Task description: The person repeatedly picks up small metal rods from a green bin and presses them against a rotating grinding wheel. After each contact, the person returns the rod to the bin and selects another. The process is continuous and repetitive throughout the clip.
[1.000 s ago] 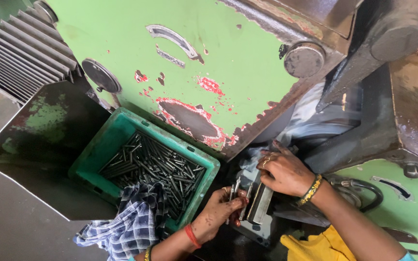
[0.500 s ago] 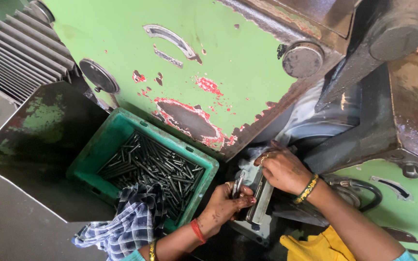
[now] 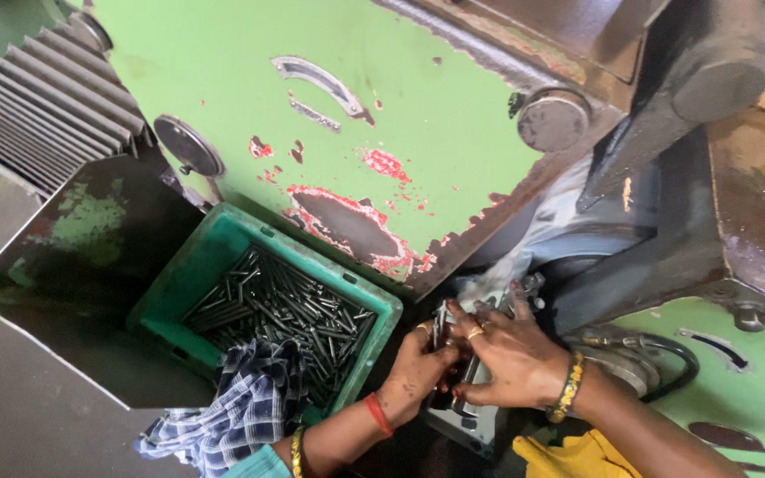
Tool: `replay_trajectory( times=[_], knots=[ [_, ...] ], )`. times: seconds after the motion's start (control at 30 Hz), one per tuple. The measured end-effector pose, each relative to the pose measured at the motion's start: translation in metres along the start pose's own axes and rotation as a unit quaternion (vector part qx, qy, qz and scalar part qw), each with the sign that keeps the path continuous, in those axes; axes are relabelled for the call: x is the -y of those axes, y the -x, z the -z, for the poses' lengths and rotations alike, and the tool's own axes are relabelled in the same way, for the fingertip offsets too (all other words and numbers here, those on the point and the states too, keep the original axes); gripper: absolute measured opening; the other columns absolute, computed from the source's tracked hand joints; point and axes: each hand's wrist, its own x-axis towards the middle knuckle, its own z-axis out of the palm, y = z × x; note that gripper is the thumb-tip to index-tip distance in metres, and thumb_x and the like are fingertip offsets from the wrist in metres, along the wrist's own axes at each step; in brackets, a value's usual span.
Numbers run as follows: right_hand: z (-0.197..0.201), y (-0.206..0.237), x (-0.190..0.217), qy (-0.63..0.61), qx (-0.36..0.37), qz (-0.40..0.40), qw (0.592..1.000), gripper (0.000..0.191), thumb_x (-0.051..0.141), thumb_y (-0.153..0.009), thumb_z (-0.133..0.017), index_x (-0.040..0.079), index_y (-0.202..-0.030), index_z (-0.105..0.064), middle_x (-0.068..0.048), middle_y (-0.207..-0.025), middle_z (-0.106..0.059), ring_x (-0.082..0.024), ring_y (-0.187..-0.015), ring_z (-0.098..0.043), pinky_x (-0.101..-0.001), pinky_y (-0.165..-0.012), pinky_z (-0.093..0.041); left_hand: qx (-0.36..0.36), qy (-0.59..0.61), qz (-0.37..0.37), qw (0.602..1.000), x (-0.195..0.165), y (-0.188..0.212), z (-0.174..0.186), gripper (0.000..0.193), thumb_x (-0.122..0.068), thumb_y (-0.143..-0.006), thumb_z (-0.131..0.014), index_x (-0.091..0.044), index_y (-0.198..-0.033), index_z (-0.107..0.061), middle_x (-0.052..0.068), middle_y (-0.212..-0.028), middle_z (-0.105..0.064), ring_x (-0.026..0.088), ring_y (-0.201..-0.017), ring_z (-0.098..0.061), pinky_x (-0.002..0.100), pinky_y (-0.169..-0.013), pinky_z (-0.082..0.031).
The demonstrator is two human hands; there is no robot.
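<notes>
At the far left a grey ribbed metal cover [image 3: 42,111] slopes beside the big green-painted machine body [image 3: 382,115], whose paint has chipped to red in patches. Below it a dark, stained steel chute plate [image 3: 64,283] leads toward a green plastic crate [image 3: 192,265] heaped with short dark steel pins [image 3: 285,314], lying mostly aslant from near left to far right. A blue-and-white checked cloth [image 3: 241,412] hangs over the crate's near rim. Just right of the crate, the left hand [image 3: 418,367] has its fingers curled closed on a small bunch of steel pins [image 3: 441,326], their long axis standing nearly upright, tips pointing away. The right hand [image 3: 515,354] meets it, fingers bent against the same bunch and the grey metal fixture [image 3: 471,416] beneath. A black hose [image 3: 666,345] curves at the right.
</notes>
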Motion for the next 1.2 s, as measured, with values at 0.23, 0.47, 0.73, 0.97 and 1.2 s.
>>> replay_trajectory(
  times=[0.23, 0.47, 0.73, 0.97, 1.2],
  knots=[
    [0.013, -0.004, 0.002, 0.035, 0.015, -0.062, 0.997, 0.073, 0.057, -0.08, -0.063, 0.005, -0.132, -0.059, -0.018, -0.149, -0.047, -0.032, -0.146, -0.035, -0.0743, -0.117, -0.003, -0.013, 0.147, 0.013, 0.989, -0.016, 0.008, 0.014, 0.032, -0.023, -0.104, -0.034, -0.005, -0.126, -0.05, 0.014, -0.1, -0.074, 0.018, -0.072, -0.069, 0.03, -0.05, -0.058],
    [0.008, -0.009, -0.013, 0.046, -0.007, -0.054, 0.997, 0.067, 0.054, -0.081, -0.063, 0.005, -0.126, -0.065, -0.015, -0.152, -0.047, -0.026, -0.147, -0.035, -0.0702, -0.119, -0.008, 0.011, 0.077, 0.004, 0.997, -0.026, 0.024, 0.03, 0.031, -0.021, -0.105, -0.037, -0.001, -0.122, -0.053, 0.008, -0.095, -0.065, 0.023, -0.071, -0.07, 0.034, -0.051, -0.06],
    [0.0, -0.014, -0.028, 0.023, -0.036, -0.033, 0.999, 0.069, 0.052, -0.081, -0.062, 0.003, -0.129, -0.064, -0.016, -0.151, -0.049, -0.028, -0.145, -0.036, -0.0633, -0.121, -0.009, 0.074, 0.028, 0.015, 0.997, -0.02, 0.027, 0.034, 0.027, -0.017, -0.105, -0.051, 0.0, -0.124, -0.06, 0.007, -0.092, -0.063, 0.012, -0.075, -0.065, 0.032, -0.056, -0.063],
    [-0.005, -0.019, -0.038, 0.015, -0.045, -0.012, 0.999, 0.062, 0.048, -0.084, -0.059, 0.004, -0.127, -0.066, -0.015, -0.142, -0.056, -0.025, -0.147, -0.037, -0.0588, -0.124, -0.006, 0.061, 0.019, 0.045, 0.997, -0.025, 0.028, 0.028, 0.028, -0.012, -0.096, -0.066, 0.001, -0.121, -0.062, 0.005, -0.092, -0.068, 0.011, -0.072, -0.067, 0.029, -0.052, -0.06],
    [-0.013, -0.024, -0.05, -0.001, -0.09, 0.023, 0.996, 0.052, 0.047, -0.086, -0.062, 0.006, -0.118, -0.07, -0.022, -0.137, -0.057, -0.03, -0.138, -0.044, -0.0576, -0.122, -0.009, 0.061, -0.025, 0.049, 0.997, -0.032, 0.034, 0.02, 0.034, -0.013, -0.09, -0.077, -0.001, -0.119, -0.062, 0.003, -0.083, -0.068, 0.01, -0.06, -0.062, 0.024, -0.047, -0.055]
  ],
)
